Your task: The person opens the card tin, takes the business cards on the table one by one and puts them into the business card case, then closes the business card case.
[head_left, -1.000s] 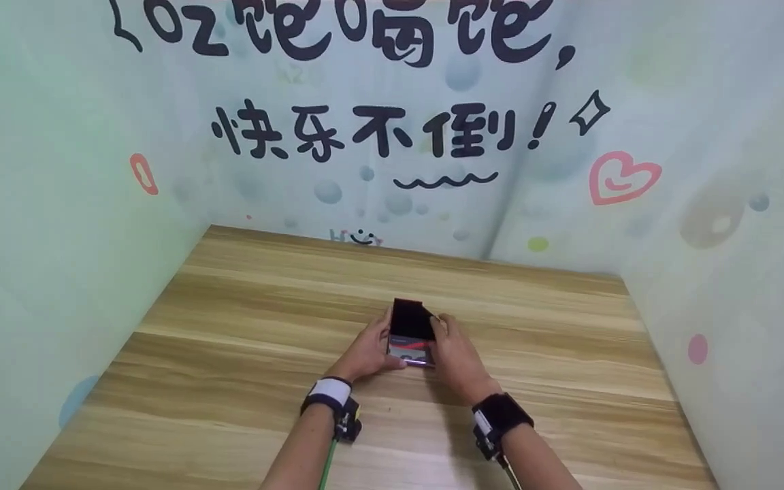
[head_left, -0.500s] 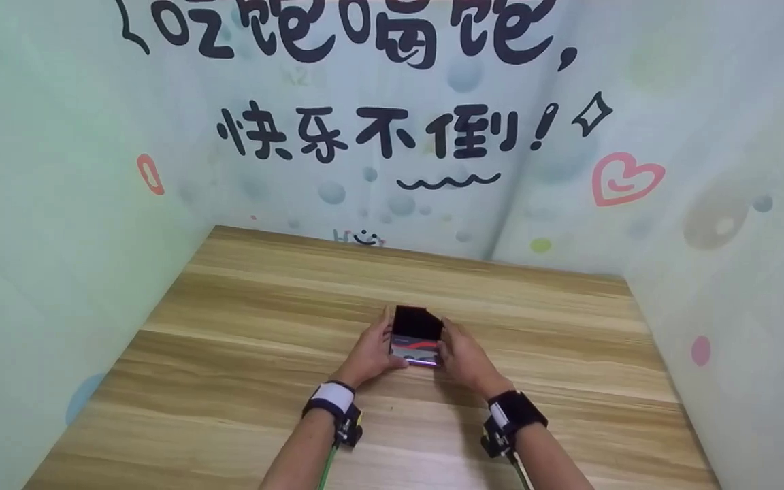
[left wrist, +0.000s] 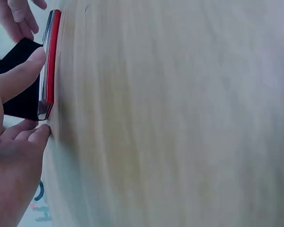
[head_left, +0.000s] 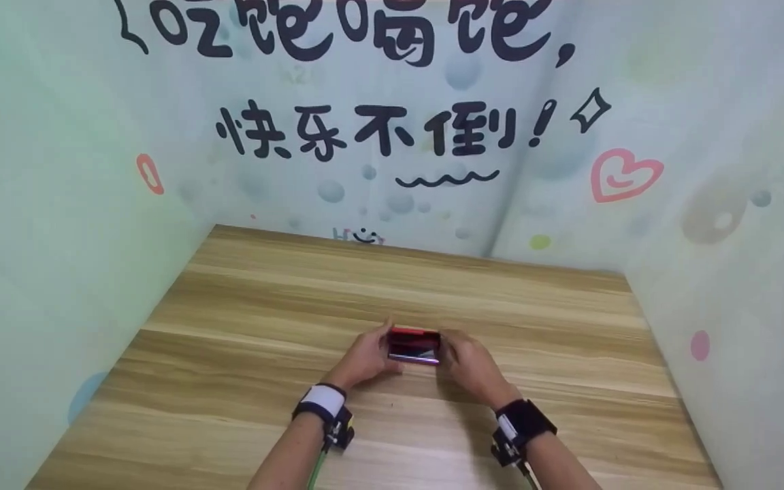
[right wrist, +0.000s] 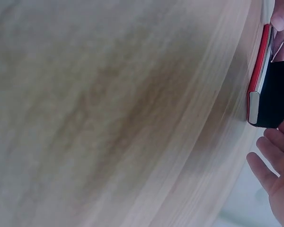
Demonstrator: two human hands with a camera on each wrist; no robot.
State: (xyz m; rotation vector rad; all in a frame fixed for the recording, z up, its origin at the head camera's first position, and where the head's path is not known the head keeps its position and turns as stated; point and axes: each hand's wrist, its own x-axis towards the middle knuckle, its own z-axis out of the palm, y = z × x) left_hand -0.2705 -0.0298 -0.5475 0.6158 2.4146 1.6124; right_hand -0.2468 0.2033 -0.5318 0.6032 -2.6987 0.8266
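Note:
A small card case (head_left: 414, 350) with red edging, a shiny metal rim and a black-lined lid lies on the table between my two hands. The lid (right wrist: 278, 90) stands partly raised in the right wrist view. My left hand (head_left: 366, 354) grips the case's left end; its thumb (left wrist: 26, 73) reaches across to the metal rim while its fingertips (left wrist: 38, 135) sit at the end of the case. At the opposite end, my right hand (head_left: 470, 359) has loosely extended fingers (right wrist: 274, 151), the upper ones right at the lid's edge. Its thumb is hidden.
The wood-grain table (head_left: 283, 286) is enclosed by printed fabric walls (head_left: 399, 136) at the back and both sides. Each wrist wears a strap with a small camera (head_left: 339, 429), and cables run back along the forearms.
The black lid has tilted down toward me, hiding the grey-and-red card face inside and bringing its red edge into view. My right hand has shifted slightly outward and toward me.

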